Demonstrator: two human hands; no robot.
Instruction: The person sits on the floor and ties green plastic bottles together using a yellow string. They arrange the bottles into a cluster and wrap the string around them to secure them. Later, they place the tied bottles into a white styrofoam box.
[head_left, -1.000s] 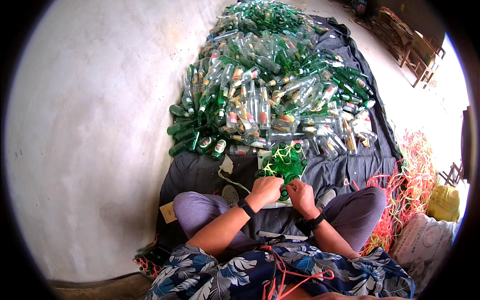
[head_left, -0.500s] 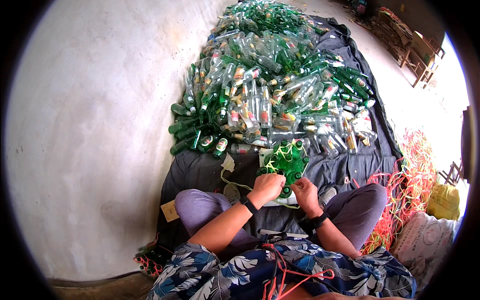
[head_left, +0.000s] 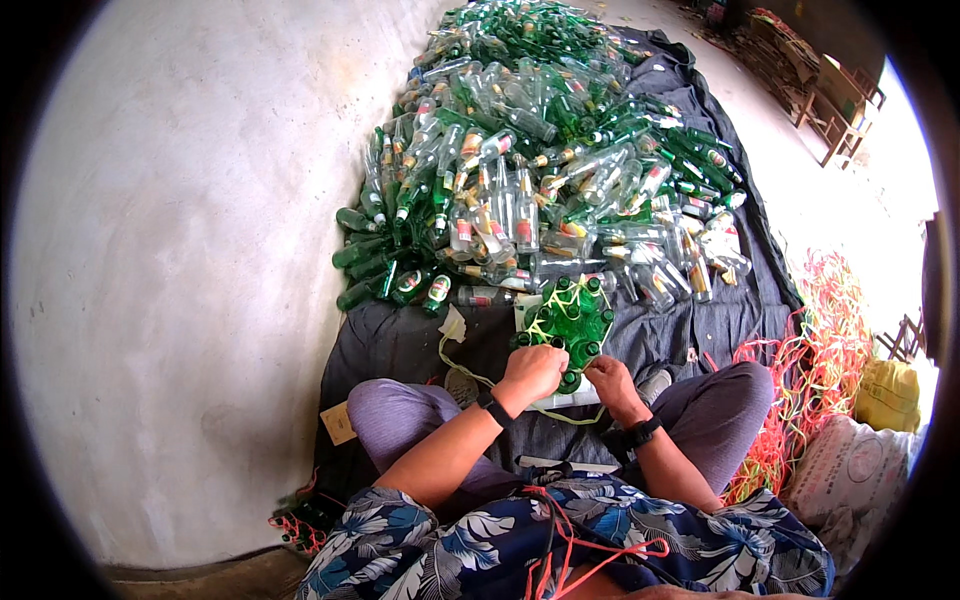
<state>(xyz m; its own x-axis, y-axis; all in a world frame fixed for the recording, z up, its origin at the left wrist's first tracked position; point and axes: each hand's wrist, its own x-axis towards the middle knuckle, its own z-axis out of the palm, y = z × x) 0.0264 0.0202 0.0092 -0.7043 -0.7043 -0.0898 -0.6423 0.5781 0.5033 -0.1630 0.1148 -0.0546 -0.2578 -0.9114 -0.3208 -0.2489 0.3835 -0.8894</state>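
Observation:
Between my knees a tight cluster of green glass bottles (head_left: pixel 569 325) stands upright with necks up. Pale yellow-green plastic strap (head_left: pixel 478 376) winds around and between the necks. Its loose length trails out to the left and loops below the cluster. At the cluster's near left edge my left hand (head_left: pixel 535 370) is closed, its fingertips pinching the strap by a bottle neck. Across the nearest bottle, my right hand (head_left: pixel 613 388) is also closed in a pinch on the strap. The fingers partly hide the thin strap.
A large heap of green and clear bottles (head_left: pixel 520 190) covers the dark sheet (head_left: pixel 400 340) ahead. The pale wall (head_left: pixel 190 260) rises at left. Tangled red and yellow straps (head_left: pixel 825 330) lie at right, near a yellow sack (head_left: pixel 888 395) and a white sack (head_left: pixel 850 470). Cardboard (head_left: pixel 338 423) lies by my left knee.
My right hand has shifted slightly, and the strap's loop below the cluster now reaches closer to it. The left hand stays at the bottle necks; the view has moved a little.

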